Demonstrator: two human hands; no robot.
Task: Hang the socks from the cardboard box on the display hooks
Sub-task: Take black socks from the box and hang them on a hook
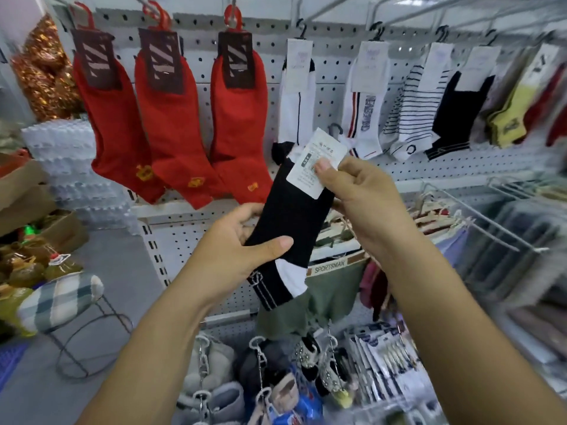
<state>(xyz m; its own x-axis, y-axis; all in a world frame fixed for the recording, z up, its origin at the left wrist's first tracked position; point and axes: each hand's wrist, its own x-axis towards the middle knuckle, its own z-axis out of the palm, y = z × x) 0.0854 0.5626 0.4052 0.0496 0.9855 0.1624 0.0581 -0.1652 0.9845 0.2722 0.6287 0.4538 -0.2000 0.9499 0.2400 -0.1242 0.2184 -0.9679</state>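
A white pegboard wall (270, 65) fills the view in front of me. Three red socks (171, 118) hang across its upper left, and white, striped and dark socks (365, 102) hang in a row to the right, each from its own small hanger on the wire display hooks (337, 9) at the top edge. Cardboard boxes (24, 191) sit at the far left; I cannot tell whether one of them is the box the socks come from.

Both my hands are raised at centre, holding one black sock (291, 216) with a white patch near its toe. It slants up to the right, in front of the pegboard and below the hanging row, not yet on a hook. My left hand (242, 256) grips the lower half, thumb across the front and fingers curled behind. My right hand (365, 191) pinches the white paper label (316, 162) at the sock's top, thumb pressed on the print.

A small grey plastic hook (336, 129) sticks up from the label.

I judge the sock to be light, soft and floppy, so it will sag wherever it is not supported. The stiff label just under the hook looks the best place to hold it for steering onto a wire.
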